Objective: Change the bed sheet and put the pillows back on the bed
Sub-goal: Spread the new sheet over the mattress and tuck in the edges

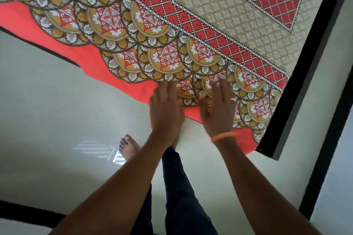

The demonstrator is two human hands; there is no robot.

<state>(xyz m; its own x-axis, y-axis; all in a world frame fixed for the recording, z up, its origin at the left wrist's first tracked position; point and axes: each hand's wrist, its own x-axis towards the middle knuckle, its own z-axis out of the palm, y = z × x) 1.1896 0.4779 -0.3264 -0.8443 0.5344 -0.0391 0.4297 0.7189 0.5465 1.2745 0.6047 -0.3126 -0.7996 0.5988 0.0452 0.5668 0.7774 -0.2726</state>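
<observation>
A patterned bed sheet (172,30) in red, ochre and beige covers the bed, and its plain red border hangs over the near edge. My left hand (166,108) lies flat on the sheet's edge with straight fingers. My right hand (217,108), with an orange band at the wrist, rests flat beside it, fingers spread on the round medallion pattern. Both hands are slightly blurred. No pillows are in view.
The dark bed frame (298,89) runs along the right side of the mattress down to a corner near my right wrist. Pale glossy floor (57,110) lies below, with black strips crossing it. My bare foot (128,147) and dark trouser legs stand close to the bed.
</observation>
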